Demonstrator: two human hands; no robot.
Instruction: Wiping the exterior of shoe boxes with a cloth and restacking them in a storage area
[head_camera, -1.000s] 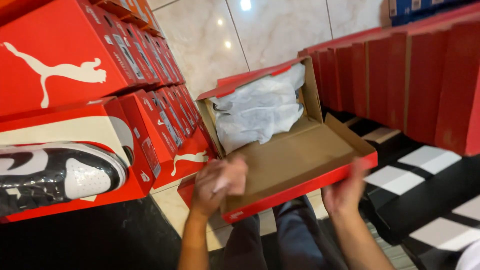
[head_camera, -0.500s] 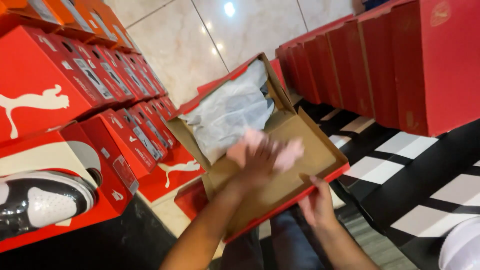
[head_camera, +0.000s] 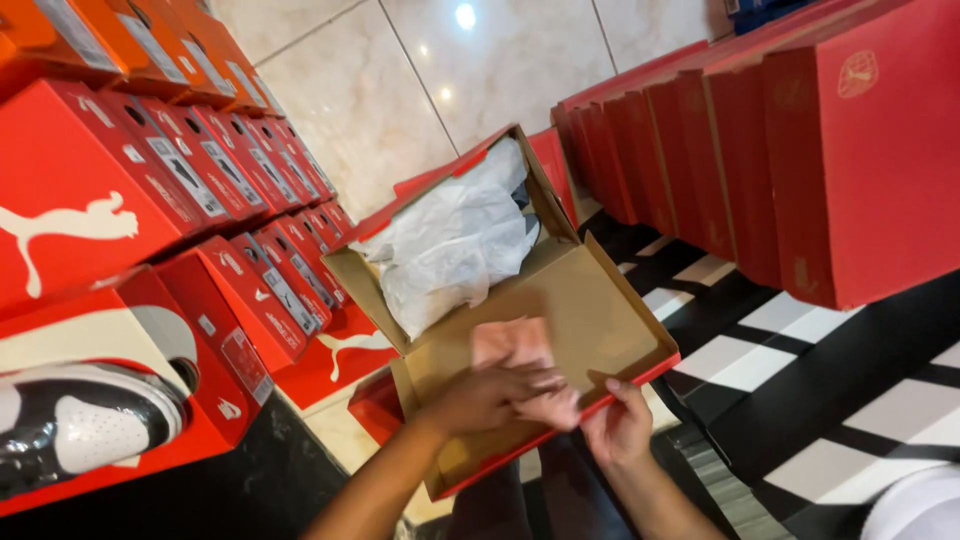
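Note:
An open red shoe box with a brown cardboard inside rests on my lap, its hinged lid laid flat toward me. White tissue paper fills the far half of the box. My left hand lies on the inside of the lid and presses a pink cloth against it. My right hand grips the lid's red front edge just to the right of the cloth.
Rows of closed red shoe boxes are stacked at the left, one showing a black-and-white shoe. More red boxes stand in a row at the right. Pale floor tiles lie beyond, black-and-white boxes at the lower right.
My left hand with the pink cloth has moved from the lid's left edge across its inside, then back toward me. My right hand has shifted left along the lid's front edge. The view swung left.

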